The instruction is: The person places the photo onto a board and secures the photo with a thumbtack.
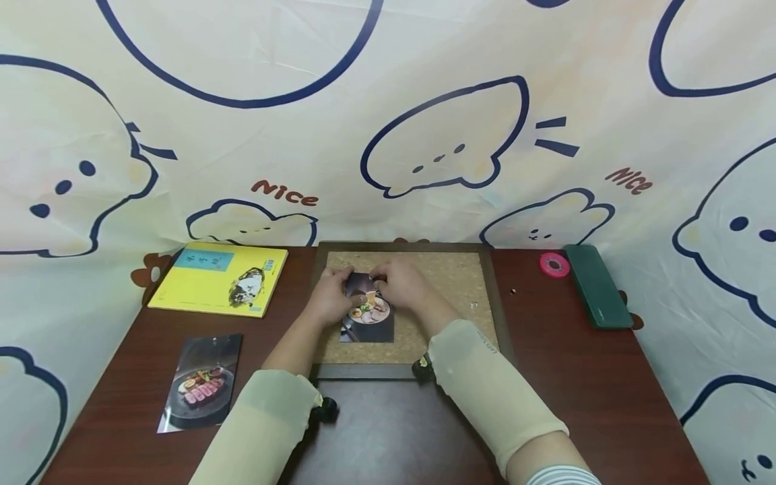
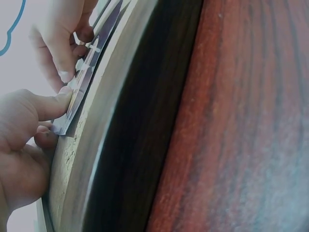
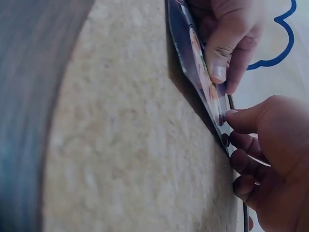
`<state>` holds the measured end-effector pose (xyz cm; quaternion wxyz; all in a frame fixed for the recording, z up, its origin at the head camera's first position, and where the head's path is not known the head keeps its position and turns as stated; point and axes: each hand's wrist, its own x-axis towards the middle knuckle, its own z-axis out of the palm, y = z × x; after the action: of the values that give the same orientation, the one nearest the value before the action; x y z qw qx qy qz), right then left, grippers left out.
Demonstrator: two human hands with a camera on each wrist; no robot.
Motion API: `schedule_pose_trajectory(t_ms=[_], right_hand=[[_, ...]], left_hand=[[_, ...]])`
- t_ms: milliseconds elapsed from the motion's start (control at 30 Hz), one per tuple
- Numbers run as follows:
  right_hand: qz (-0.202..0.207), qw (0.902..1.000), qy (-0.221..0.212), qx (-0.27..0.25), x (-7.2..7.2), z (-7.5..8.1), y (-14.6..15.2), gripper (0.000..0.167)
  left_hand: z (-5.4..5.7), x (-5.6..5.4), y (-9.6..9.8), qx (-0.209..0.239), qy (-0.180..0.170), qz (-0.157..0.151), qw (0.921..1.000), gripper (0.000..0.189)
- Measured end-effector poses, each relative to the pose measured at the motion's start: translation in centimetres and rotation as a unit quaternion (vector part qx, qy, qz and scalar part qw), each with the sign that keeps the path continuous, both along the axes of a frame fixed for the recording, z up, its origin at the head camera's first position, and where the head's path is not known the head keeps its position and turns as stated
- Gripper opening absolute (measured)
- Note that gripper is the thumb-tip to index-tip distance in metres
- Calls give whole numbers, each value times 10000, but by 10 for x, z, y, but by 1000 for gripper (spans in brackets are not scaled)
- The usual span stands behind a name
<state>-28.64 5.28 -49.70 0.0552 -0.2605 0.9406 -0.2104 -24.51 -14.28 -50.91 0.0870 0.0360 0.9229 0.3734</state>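
Note:
A photo of a bowl of food [image 1: 374, 331] lies over the left half of a framed cork board [image 1: 442, 350]. At its left side, my left hand [image 1: 330, 296] holds the edge, with the thumb lying across the picture. My right hand [image 1: 403, 286] pinches the upper right edge between thumb and fingertips. In the right wrist view, the photo [image 3: 181, 46] stands slightly off the cork along its near edge, casting a shadow. The right hand's fingers [image 3: 241, 162] are curled beside it, and the left thumb [image 3: 219, 70] is over its face.
A second food photo [image 1: 203, 384] lies at the left, below a yellow book [image 1: 218, 279]. To the right are a pink roll of tape [image 1: 554, 265] and a dark green case [image 1: 599, 289]. A patterned cloth [image 1: 448, 135] hangs behind the brown table [image 1: 564, 377].

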Motion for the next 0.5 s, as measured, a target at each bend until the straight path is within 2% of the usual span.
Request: schedule_pose_trajectory(t_ms=[267, 500], right_hand=[[-205, 9995, -242, 70, 4, 1, -4, 30], [-245, 9990, -368, 16, 5, -1, -1, 34]], left_hand=[[1, -1, 0, -109, 54, -148, 9998, 83], [1, -1, 6, -218, -14, -77, 9997, 84]])
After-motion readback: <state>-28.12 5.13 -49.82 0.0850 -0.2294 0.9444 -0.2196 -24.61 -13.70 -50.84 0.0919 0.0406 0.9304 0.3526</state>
